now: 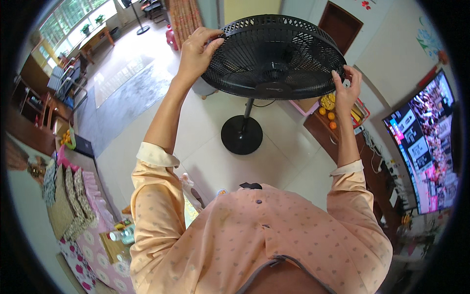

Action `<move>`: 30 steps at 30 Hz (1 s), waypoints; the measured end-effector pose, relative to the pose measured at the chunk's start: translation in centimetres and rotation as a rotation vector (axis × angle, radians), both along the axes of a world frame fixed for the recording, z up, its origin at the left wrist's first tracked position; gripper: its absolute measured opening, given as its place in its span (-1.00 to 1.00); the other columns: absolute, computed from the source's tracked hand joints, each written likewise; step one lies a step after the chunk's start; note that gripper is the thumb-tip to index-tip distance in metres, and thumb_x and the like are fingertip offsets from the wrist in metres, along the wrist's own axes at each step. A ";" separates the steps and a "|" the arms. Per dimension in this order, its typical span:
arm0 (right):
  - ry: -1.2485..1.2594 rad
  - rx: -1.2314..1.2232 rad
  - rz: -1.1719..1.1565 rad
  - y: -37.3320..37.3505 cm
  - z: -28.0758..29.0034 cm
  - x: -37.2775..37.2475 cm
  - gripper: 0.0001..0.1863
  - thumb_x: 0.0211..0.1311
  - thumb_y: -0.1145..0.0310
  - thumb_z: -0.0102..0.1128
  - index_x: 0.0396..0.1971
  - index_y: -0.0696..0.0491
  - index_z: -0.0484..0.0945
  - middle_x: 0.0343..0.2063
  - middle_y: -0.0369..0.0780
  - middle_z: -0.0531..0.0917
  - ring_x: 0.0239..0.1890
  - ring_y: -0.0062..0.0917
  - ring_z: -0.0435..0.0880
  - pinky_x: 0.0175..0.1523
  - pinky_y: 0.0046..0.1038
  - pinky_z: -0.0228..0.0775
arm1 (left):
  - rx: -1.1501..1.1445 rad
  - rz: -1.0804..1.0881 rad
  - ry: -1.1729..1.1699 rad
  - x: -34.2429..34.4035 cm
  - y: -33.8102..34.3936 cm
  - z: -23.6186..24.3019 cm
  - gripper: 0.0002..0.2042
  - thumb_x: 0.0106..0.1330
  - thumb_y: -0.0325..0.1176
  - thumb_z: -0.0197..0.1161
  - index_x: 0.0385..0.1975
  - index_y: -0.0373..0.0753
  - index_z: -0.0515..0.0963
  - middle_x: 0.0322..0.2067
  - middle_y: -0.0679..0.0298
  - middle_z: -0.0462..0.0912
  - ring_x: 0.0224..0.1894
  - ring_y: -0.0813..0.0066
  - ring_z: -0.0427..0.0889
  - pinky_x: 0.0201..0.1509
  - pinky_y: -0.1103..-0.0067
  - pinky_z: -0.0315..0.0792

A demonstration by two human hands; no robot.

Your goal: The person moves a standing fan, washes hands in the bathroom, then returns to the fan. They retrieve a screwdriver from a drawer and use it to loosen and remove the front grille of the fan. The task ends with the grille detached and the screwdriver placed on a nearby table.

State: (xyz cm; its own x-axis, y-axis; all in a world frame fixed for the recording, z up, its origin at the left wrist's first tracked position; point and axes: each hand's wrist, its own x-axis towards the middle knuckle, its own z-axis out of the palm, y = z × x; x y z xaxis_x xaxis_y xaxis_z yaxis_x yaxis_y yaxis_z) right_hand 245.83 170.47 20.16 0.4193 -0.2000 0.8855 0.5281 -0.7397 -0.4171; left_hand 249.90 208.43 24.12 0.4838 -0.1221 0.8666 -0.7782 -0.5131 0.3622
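Note:
A black standing fan point(274, 59) faces me in the upper middle, its round grille tilted upward and its pole running down to a round black base point(241, 134) on the tiles. My left hand point(199, 51) grips the grille's rim at the upper left, thumb and fingertips pinched on it. My right hand point(346, 85) holds the rim at the right side, with thumb and fingers on the edge. A thin cord hangs behind the pole.
A wooden cabinet point(318, 130) with fruit point(333, 116) and a power strip stands right, beside a lit television point(418, 142). At left are a cushioned seat point(103, 250), a small table point(110, 245) with bottles and several chairs point(71, 81). Pale tiled floor point(193, 137) surrounds the fan.

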 end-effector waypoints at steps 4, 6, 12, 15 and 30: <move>0.026 0.074 -0.037 1.3 -0.2 -0.3 -0.67 0.06 0.39 0.31 -0.17 0.15 0.50 -0.25 -0.21 0.47 -0.19 -0.45 0.46 -0.03 -0.47 0.31 | 0.028 -0.063 0.002 1.7 0.7 0.3 -0.84 0.15 -0.42 0.29 -0.29 -0.29 0.60 -0.43 0.17 0.57 -0.40 0.36 0.59 -0.31 0.55 0.45; 0.045 0.082 -0.069 1.8 -0.2 -0.3 -0.65 0.10 0.37 0.28 -0.11 0.15 0.48 -0.22 -0.19 0.47 -0.16 -0.44 0.46 0.00 -0.47 0.30 | 0.031 -0.088 -0.015 2.6 0.7 0.2 -0.85 0.14 -0.42 0.29 -0.30 -0.29 0.60 -0.44 0.17 0.57 -0.40 0.35 0.59 -0.30 0.54 0.45; 0.121 -0.005 -0.224 4.2 -1.0 0.1 -0.47 0.16 0.28 0.23 0.08 0.22 0.34 0.02 -0.02 0.42 0.09 -0.24 0.39 0.20 -0.35 0.18 | 0.083 -0.130 -0.068 4.6 1.1 -0.4 -0.84 0.16 -0.40 0.28 -0.28 -0.28 0.57 -0.44 0.18 0.55 -0.39 0.31 0.56 -0.29 0.51 0.43; 0.134 0.023 -0.278 6.1 -0.9 -0.1 -0.39 0.15 0.27 0.21 0.13 0.28 0.26 0.09 0.05 0.36 0.15 -0.13 0.32 0.27 -0.30 0.09 | 0.061 -0.153 -0.047 5.1 1.3 -0.6 -0.85 0.16 -0.39 0.28 -0.30 -0.27 0.57 -0.44 0.15 0.55 -0.38 0.23 0.57 -0.28 0.46 0.43; -0.048 -0.572 -0.172 19.3 4.3 -0.1 -0.58 -0.03 0.42 0.27 -0.08 0.12 0.50 -0.09 -0.12 0.45 0.00 -0.21 0.39 0.14 -0.17 0.19 | 0.112 -0.227 -0.193 6.4 0.8 -1.0 -0.86 0.17 -0.44 0.26 -0.31 -0.31 0.54 -0.45 0.13 0.51 -0.41 0.22 0.52 -0.30 0.47 0.39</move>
